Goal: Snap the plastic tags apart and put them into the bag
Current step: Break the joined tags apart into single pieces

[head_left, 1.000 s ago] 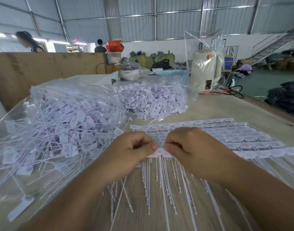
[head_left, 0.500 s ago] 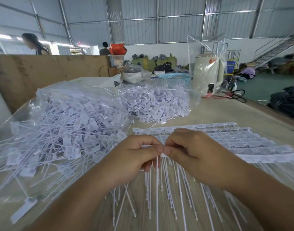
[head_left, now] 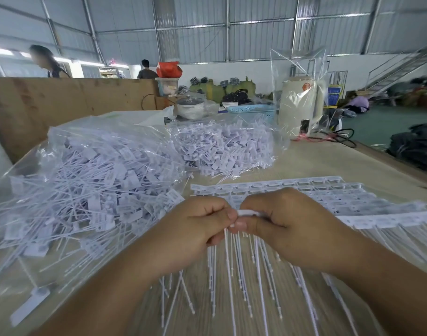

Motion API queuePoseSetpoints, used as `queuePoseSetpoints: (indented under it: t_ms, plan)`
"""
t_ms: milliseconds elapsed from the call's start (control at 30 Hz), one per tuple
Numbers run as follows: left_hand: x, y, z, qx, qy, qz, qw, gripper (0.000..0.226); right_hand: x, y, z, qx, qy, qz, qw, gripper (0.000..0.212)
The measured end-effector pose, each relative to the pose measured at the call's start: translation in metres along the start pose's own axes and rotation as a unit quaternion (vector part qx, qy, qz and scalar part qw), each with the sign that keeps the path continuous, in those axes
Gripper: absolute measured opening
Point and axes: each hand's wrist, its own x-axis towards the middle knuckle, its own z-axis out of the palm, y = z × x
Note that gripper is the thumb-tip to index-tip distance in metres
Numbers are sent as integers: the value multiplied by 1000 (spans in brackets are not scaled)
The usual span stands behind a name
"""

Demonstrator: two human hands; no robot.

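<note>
My left hand [head_left: 195, 229] and my right hand [head_left: 287, 226] meet at the table's middle, both pinching a strip of joined white plastic tags [head_left: 250, 212] between thumb and fingers. Long thin tag tails [head_left: 234, 267] hang down from the hands. Flat sheets of joined tags [head_left: 328, 200] lie under and to the right of my right hand. A clear plastic bag [head_left: 91, 180] heaped with loose separated tags lies to the left, touching my left forearm's side. The tag heads inside my fists are hidden.
A second clear bag of tags [head_left: 227, 149] sits behind on the wooden table [head_left: 328, 163]. Farther back stand a wrapped white kettle [head_left: 299, 105], a blue basket [head_left: 253, 110], a pot [head_left: 190, 107] and cables [head_left: 338, 139]. A wooden board [head_left: 62, 103] walls the left. People stand far behind.
Both hands have lifted the strip slightly off the sheets and bent it between them; the tails now hang more freely below.
</note>
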Motion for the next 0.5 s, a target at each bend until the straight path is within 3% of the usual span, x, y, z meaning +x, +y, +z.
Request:
queuePoseSetpoints:
  t_ms: [200, 333, 500]
  plan:
    - [3, 0, 9, -122, 71, 25, 990, 32, 1, -2, 7, -14, 106, 6, 994, 35]
    - [4, 3, 15, -287, 80, 26, 954, 27, 4, -8, 11, 52, 165, 11, 985, 35]
    - [4, 3, 15, -345, 86, 19, 935, 22, 4, -12, 13, 57, 180, 13, 982, 32]
